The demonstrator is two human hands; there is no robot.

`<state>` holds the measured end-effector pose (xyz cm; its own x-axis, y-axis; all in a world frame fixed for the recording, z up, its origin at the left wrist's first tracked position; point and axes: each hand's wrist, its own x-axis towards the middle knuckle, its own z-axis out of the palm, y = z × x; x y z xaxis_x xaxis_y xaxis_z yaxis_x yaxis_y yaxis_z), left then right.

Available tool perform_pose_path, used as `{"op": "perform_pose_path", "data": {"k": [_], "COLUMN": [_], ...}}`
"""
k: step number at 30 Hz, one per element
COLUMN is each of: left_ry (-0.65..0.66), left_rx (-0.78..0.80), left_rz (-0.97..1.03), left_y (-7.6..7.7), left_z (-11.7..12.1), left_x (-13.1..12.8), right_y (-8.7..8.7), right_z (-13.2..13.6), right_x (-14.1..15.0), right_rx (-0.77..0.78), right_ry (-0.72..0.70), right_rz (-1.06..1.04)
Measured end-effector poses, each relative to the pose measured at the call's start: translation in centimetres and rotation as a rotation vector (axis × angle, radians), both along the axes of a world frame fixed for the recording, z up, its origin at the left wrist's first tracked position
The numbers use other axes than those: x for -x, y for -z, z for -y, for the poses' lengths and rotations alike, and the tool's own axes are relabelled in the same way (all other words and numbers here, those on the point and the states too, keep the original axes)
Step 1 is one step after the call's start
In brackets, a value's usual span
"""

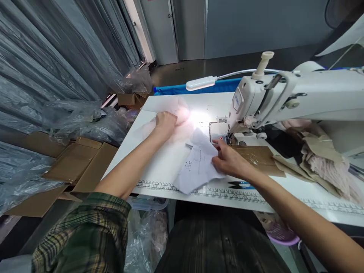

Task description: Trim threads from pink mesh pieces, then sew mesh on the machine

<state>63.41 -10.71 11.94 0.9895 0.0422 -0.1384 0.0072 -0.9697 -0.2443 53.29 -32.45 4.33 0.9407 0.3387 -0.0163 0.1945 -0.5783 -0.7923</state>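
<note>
Two hands work near mid-frame, the left hand (165,124) closed on sheer pink fabric (183,113), seemingly light, soft and best held by gathered folds, the right hand (227,158) half-curled at the white marked piece (199,161), its grip unclear.

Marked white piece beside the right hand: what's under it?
The white piece lies on the tabletop, its near end over part of the printed ruler. A thin grey sliver shows at its left edge; anything else beneath is covered.

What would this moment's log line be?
left hand: on sheer pink fabric | right hand: at edge of marked white piece | sewing machine: beside right hand | blue snips: on table
</note>
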Motion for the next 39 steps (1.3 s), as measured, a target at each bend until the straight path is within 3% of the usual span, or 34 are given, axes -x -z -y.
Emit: {"op": "perform_pose_path", "data": {"k": [3, 6, 11, 15, 24, 27, 30, 34, 37, 39], "left_ry": [-0.01, -0.022, -0.019, 0.047, 0.22, 0.226, 0.14, 0.102, 0.137, 0.108], "left_rx": [-0.149, -0.232, -0.02, 0.022, 0.166, 0.273, 0.373, 0.588, 0.936, 1.119], "left_rz": [-0.012, -0.109, -0.132, -0.069, -0.015, 0.007, 0.132, 0.382, 0.34, 0.294], "left_y": [1.6, 1.7, -0.8, -1.9, -4.0, -5.2, -5.9, -4.4, -1.9, -0.5], "left_z": [1.4, 2.1, 1.1, 0.0, 0.9, -0.6, -2.8, -4.0, -2.7, -1.3], "left_x": [0.4, 0.9, 1.9, 3.2, 9.6, 11.6, 12.9, 13.1, 12.7, 12.3], "right_y": [0.9, 1.8, 2.4, 2.1, 2.8, 2.9, 3.3, 3.7, 3.3, 2.9], "right_z": [1.8, 2.9, 4.8, 6.4, 6.6, 6.5, 6.6, 6.1, 5.7, 5.8], "right_x": [0.7, 0.8, 1.3, 1.7, 1.7, 1.4, 0.9, 0.3, 0.4, 0.5], "right_rx": [0.055, 0.102, 0.049, -0.078, -0.114, -0.105, -0.175, -0.498, -0.784, -0.894], "right_ry": [0.033, 0.112, 0.116, 0.119, 0.07, 0.073, 0.07, 0.056, 0.073, 0.073], "right_rz": [0.114, 0.253, 0.332, 0.328, 0.181, 0.209, 0.158, -0.113, -0.302, -0.36]}}
